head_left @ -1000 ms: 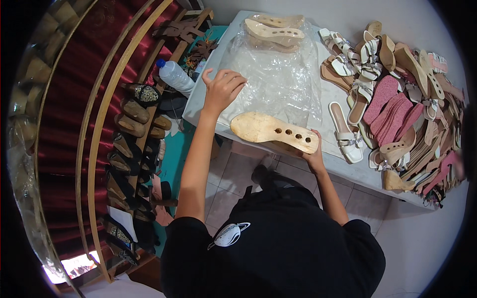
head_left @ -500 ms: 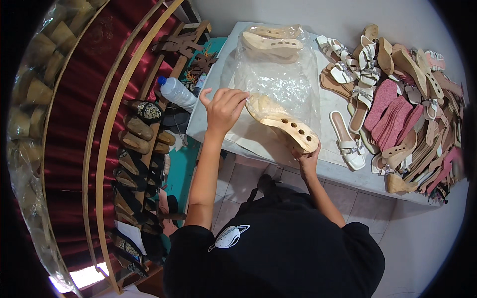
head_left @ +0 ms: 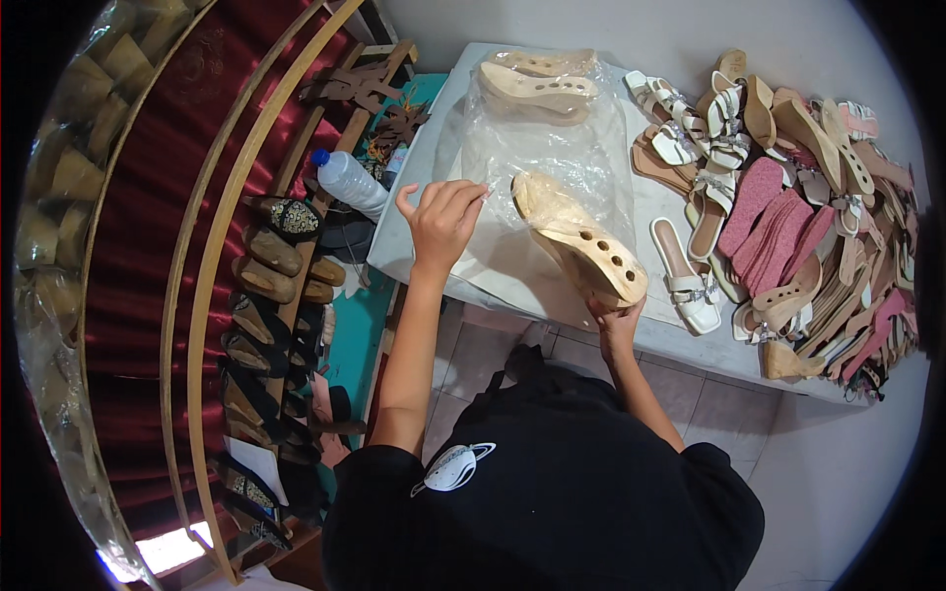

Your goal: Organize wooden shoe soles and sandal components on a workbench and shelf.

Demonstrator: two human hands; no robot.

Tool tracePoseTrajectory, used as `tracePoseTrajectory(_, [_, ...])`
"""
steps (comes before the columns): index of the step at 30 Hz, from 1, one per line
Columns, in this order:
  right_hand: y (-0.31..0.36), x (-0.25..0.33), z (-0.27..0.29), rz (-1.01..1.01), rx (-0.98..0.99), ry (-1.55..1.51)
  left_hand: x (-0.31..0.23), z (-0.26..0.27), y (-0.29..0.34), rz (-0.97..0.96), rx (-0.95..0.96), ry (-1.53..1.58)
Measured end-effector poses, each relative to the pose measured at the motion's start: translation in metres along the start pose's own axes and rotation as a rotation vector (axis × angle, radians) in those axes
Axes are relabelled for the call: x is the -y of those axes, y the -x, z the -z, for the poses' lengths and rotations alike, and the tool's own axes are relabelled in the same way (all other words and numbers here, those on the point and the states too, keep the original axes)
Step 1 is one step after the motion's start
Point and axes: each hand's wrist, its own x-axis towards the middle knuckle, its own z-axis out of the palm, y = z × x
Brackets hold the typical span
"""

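Observation:
A pale wooden wedge shoe sole (head_left: 581, 236) with a row of round holes along its side is tilted above the near part of the table. My right hand (head_left: 617, 320) is closed around its thick heel end, with some fingers hidden beneath it. Left of the toe end, my left hand (head_left: 443, 222) has thumb and forefinger pinched at the edge of a clear plastic bag (head_left: 537, 148); its little finger sticks out. The bag lies crumpled behind the sole. At its far end are further wooden soles (head_left: 537, 91).
White sandals (head_left: 680, 276), pink glittery insoles (head_left: 774, 222) and a heap of straps and soles crowd the table's (head_left: 414, 241) right side. To the left, a wooden rack (head_left: 296, 286) holds several shoes, beside a water bottle (head_left: 350, 182) with a blue cap.
The wooden sole has shifted slightly right and turned, its toe now apart from my left hand and free of the plastic. My left hand has barely moved.

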Motion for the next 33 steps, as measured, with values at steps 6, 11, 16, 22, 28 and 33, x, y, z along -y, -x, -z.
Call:
tracePoseTrajectory(6, [0.001, 0.004, -0.007, 0.014, -0.026, -0.032, -0.013, -0.005, 0.009, 0.021, 0.003, 0.010])
tracePoseTrajectory(11, [-0.003, 0.001, -0.010, 0.044, -0.021, -0.029, -0.019, -0.010, 0.016, 0.099, -0.053, 0.015])
tracePoseTrajectory(16, [0.000, -0.009, -0.029, -0.014, 0.001, -0.023, -0.039, -0.016, 0.007, 0.095, -0.017, 0.064])
tracePoseTrajectory(22, [-0.019, -0.015, -0.057, 0.036, -0.004, -0.047, -0.040, -0.014, -0.007, 0.094, -0.063, 0.070])
tracePoseTrajectory(28, [-0.053, -0.027, -0.071, 0.126, 0.018, -0.058, -0.035, -0.011, -0.003, 0.059, -0.058, 0.063])
tracePoseTrajectory(33, [-0.087, -0.037, -0.076, 0.118, 0.004, -0.082, -0.037, -0.008, 0.002, 0.083, -0.034, 0.086])
